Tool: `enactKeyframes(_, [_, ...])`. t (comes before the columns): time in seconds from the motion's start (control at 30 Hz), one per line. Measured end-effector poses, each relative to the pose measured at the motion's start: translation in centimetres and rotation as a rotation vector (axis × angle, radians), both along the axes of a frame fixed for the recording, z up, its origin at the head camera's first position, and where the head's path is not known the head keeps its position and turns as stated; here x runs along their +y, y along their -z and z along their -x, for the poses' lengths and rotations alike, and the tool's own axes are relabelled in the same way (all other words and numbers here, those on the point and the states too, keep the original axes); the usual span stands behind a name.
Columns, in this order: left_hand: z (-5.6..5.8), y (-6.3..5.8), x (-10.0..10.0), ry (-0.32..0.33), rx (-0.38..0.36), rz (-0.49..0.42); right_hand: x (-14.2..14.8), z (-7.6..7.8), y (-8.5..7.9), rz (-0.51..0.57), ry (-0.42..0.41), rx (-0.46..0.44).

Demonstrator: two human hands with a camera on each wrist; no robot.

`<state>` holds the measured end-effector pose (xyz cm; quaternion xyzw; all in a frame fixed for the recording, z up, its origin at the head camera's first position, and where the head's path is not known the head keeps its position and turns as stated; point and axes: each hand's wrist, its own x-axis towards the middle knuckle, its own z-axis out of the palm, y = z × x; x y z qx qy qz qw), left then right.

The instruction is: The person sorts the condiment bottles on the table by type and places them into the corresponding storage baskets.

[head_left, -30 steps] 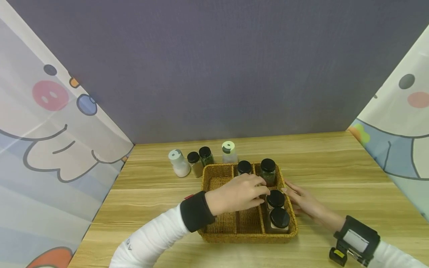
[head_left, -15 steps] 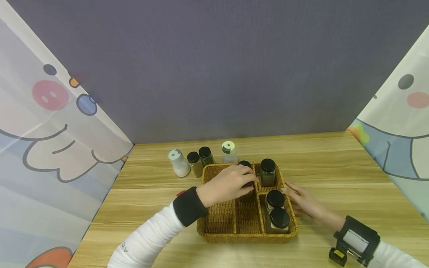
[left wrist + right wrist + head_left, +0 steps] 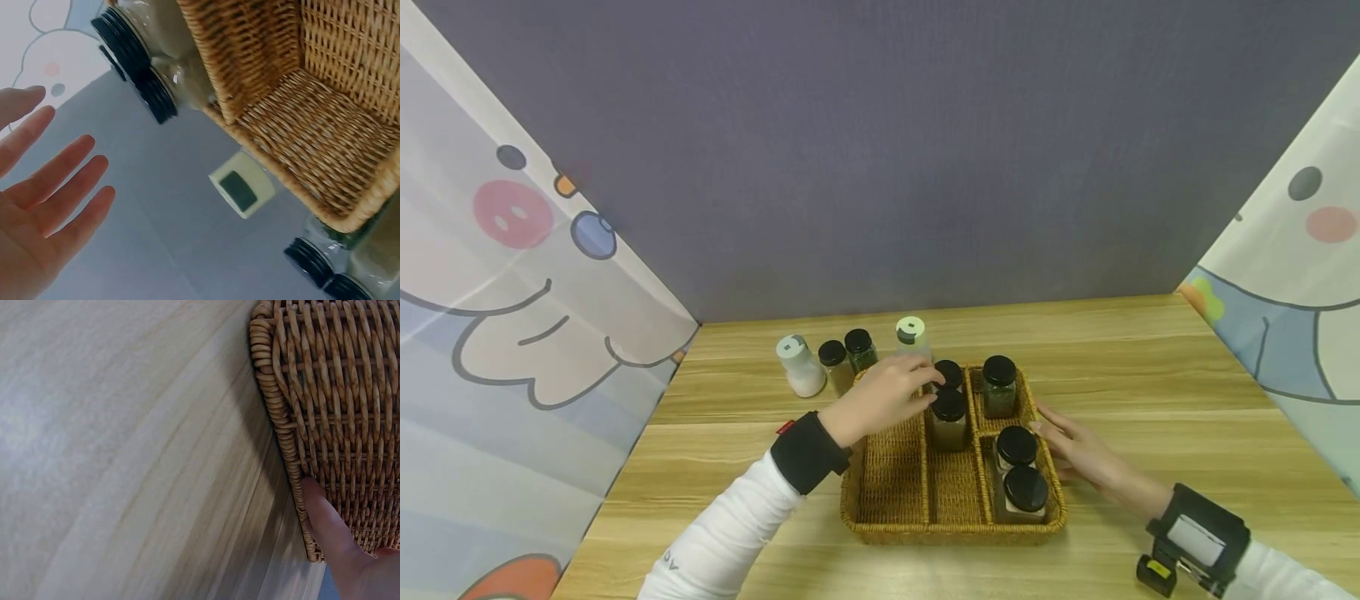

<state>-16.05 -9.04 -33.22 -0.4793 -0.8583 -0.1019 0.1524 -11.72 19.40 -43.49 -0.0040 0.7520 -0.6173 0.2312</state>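
A black-lidded spice jar [image 3: 950, 432] stands in the wicker basket [image 3: 955, 528]'s middle compartment, before another jar [image 3: 948, 372]. The left hand [image 3: 886, 397], fingers spread, holds nothing; a fingertip catching a lid could topple a jar. The right hand [image 3: 1084, 455] touches the basket's side, fingers extended; a push could shift it.

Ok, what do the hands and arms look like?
The left hand and right hand are bare. The left sleeve, with dark lettering, and right sleeve are white. The left wristband is black with a red tab; the right wristband is black with a pale panel and a small dark device with a yellow mark attached.
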Motion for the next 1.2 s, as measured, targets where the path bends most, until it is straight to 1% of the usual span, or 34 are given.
enactKeyframes(0.17, [0.7, 0.4, -0.7, -0.026, -0.003, -0.024, -0.1, -0.1, 0.0, 0.008, 0.008, 0.001])
enactKeyframes(0.4, [1.4, 0.5, -1.6, -0.112, -0.031, -0.017, -0.1, -0.1, -0.2, -0.008, 0.005, 0.002])
enactKeyframes(0.67, [2.3, 1.0, -2.1, -0.160, -0.052, -0.019, 0.0, -0.1, -0.2, -0.014, 0.004, 0.003])
enactKeyframes(0.87, [3.0, 1.3, -2.5, -0.204, -0.089, -0.017, 0.0, -0.1, -0.1, -0.016, 0.003, 0.000])
enactKeyframes(1.03, [3.7, 1.7, -2.9, -0.231, -0.119, -0.033, 0.0, 0.0, 0.0, -0.017, 0.007, 0.008])
enactKeyframes(1.2, [4.1, 2.0, -3.2, -0.291, -0.176, -0.035, 0.1, 0.0, 0.0, -0.016, 0.000, 0.018])
